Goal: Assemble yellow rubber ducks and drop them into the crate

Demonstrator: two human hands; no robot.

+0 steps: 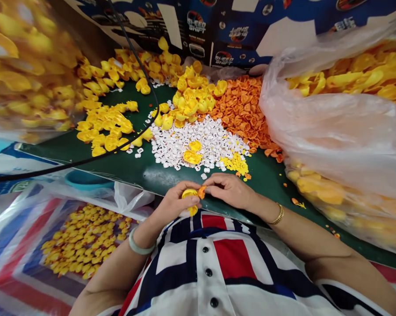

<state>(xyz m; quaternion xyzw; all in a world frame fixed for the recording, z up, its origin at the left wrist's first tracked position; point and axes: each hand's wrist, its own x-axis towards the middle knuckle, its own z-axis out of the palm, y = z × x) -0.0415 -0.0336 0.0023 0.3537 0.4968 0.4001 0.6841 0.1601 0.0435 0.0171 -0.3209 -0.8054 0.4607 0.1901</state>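
Note:
My left hand [176, 199] is closed on a yellow plastic toy duck part [189, 193], held just over the table's front edge. Between the fingertips of my right hand [230, 189] is an orange plastic piece [202, 192], touching or very near the yellow part. Just beyond my hands lies a heap of small white pieces with dark dots [185, 140], with a couple of yellow shells [192, 156] on top. Beside it are tiny yellow bits [235, 163] and a pile of orange pieces [240, 109]. More yellow duck shells [194, 96] are heaped behind.
Plastic bags of yellow parts stand left [30, 70] and right [333, 131]. A black cable [132, 142] crosses the green table [158, 177]. A striped bag [23, 259] with many small ducks [86, 239] sits below left. Printed cardboard [217, 30] stands behind.

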